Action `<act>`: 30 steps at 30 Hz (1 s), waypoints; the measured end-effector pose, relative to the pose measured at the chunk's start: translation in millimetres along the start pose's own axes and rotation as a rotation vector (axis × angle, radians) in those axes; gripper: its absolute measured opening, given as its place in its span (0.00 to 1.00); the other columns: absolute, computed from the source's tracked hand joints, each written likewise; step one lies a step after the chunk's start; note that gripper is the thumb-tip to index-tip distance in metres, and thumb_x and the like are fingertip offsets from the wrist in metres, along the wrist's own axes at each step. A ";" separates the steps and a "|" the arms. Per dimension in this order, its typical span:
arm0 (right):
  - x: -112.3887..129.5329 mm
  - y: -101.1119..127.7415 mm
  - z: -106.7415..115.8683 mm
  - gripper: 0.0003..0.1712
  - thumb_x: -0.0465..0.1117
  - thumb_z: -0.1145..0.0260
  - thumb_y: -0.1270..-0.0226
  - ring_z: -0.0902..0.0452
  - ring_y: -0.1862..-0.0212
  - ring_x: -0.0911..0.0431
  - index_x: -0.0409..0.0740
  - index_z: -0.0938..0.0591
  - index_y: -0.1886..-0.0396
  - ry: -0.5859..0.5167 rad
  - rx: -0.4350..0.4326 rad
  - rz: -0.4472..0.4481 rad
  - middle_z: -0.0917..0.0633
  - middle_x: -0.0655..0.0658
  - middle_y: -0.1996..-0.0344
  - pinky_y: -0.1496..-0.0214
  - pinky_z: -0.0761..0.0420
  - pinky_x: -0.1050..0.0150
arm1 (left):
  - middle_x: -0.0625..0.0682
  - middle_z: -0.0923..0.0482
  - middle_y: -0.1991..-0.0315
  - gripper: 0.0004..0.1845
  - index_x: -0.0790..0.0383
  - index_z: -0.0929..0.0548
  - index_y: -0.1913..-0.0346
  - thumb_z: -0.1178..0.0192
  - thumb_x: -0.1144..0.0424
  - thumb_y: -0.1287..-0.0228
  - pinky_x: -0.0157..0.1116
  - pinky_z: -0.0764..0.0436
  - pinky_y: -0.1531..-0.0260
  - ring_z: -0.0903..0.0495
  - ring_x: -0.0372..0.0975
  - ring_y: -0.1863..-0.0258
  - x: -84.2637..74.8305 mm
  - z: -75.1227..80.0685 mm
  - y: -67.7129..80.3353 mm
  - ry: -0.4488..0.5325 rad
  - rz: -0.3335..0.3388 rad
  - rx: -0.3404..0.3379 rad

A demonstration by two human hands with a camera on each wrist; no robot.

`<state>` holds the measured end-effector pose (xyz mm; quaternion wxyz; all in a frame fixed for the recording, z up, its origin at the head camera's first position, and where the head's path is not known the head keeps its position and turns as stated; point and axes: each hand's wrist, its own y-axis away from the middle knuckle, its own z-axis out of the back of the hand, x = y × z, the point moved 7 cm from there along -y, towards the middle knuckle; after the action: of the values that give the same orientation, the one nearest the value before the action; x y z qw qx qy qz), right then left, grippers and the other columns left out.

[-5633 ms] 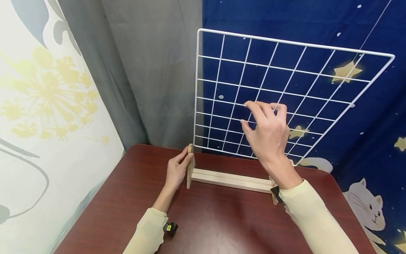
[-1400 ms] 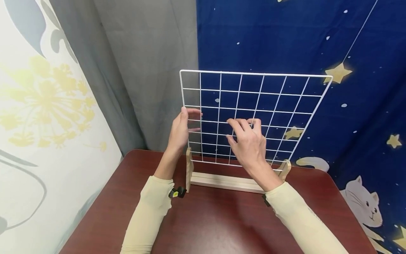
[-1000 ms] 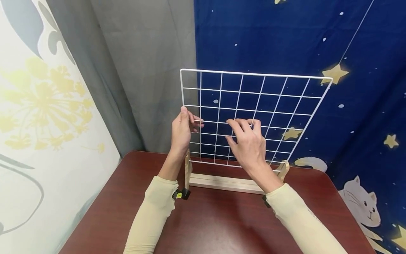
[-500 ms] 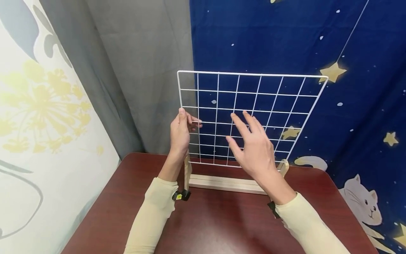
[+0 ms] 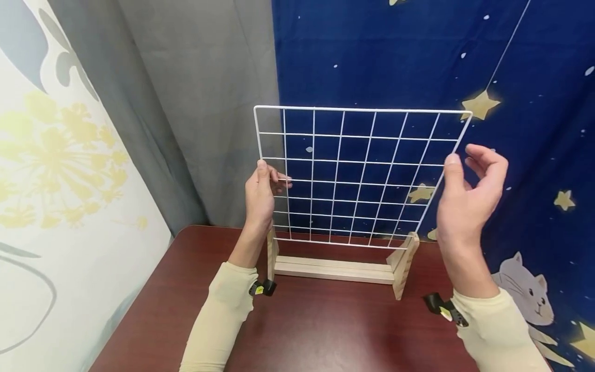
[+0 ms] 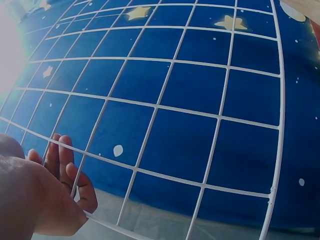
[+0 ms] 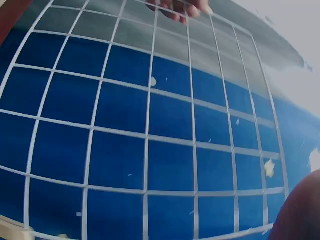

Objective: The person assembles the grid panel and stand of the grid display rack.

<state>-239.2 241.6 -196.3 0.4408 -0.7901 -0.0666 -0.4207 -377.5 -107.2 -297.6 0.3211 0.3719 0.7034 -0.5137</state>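
Now: white wire grid (image 5: 360,175) upright in the wooden stand (image 5: 334,268) at the bench's far edge; left hand (image 5: 260,199) pinching its left edge, right hand (image 5: 467,201) loosely curled, empty, just right of its right edge.

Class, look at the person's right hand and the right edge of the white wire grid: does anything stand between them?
Nothing visible does. The right hand is open beside the wire grid, its thumb at the right edge wire, with only open air there.
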 end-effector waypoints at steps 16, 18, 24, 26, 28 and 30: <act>-98.9 -21.2 -4.0 0.24 0.47 0.35 0.21 0.07 0.52 0.52 0.35 0.19 0.36 -0.492 0.314 -0.362 0.07 0.40 0.50 0.50 0.11 0.64 | 0.42 0.11 0.71 0.30 0.54 0.19 0.64 0.63 0.40 0.13 0.39 0.22 0.66 0.11 0.36 0.71 2.9 3.5 -0.9 -0.046 -0.010 -0.008; -100.2 -21.7 -3.4 0.22 0.44 0.33 0.22 0.07 0.55 0.51 0.34 0.20 0.38 -0.534 0.322 -0.370 0.07 0.39 0.52 0.55 0.10 0.63 | 0.43 0.11 0.71 0.30 0.55 0.19 0.64 0.64 0.41 0.13 0.40 0.22 0.65 0.11 0.38 0.70 2.9 4.0 -0.6 -0.051 -0.008 -0.008; -101.7 -21.6 -1.9 0.18 0.38 0.31 0.25 0.07 0.62 0.50 0.34 0.20 0.41 -0.587 0.326 -0.377 0.07 0.40 0.58 0.62 0.10 0.63 | 0.46 0.10 0.68 0.31 0.59 0.18 0.62 0.64 0.41 0.13 0.39 0.22 0.64 0.10 0.39 0.69 -2.5 6.1 0.2 -0.073 -0.018 0.018; -102.0 -20.6 -2.6 0.18 0.38 0.31 0.24 0.07 0.62 0.50 0.34 0.20 0.41 -0.596 0.332 -0.378 0.07 0.40 0.59 0.61 0.10 0.62 | 0.47 0.10 0.67 0.31 0.59 0.18 0.61 0.64 0.41 0.13 0.38 0.21 0.64 0.10 0.38 0.68 -4.9 7.5 0.5 -0.082 -0.024 0.032; -101.9 -19.8 -3.4 0.18 0.38 0.31 0.25 0.07 0.62 0.50 0.33 0.20 0.41 -0.598 0.340 -0.375 0.07 0.40 0.60 0.61 0.10 0.62 | 0.47 0.10 0.67 0.31 0.61 0.18 0.60 0.63 0.42 0.13 0.39 0.21 0.63 0.10 0.37 0.68 -4.9 10.0 0.4 -0.087 -0.022 0.040; -101.3 -19.4 -4.8 0.18 0.37 0.31 0.25 0.07 0.61 0.50 0.33 0.20 0.42 -0.589 0.355 -0.369 0.08 0.40 0.60 0.59 0.09 0.61 | 0.46 0.10 0.67 0.31 0.61 0.17 0.59 0.63 0.42 0.12 0.41 0.20 0.63 0.10 0.37 0.68 -4.4 13.1 0.7 -0.090 -0.023 0.041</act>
<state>-315.8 276.6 -255.9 0.4497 -0.7630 -0.4032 -0.2301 -373.6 -120.6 -297.7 0.3388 0.3468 0.6817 -0.5480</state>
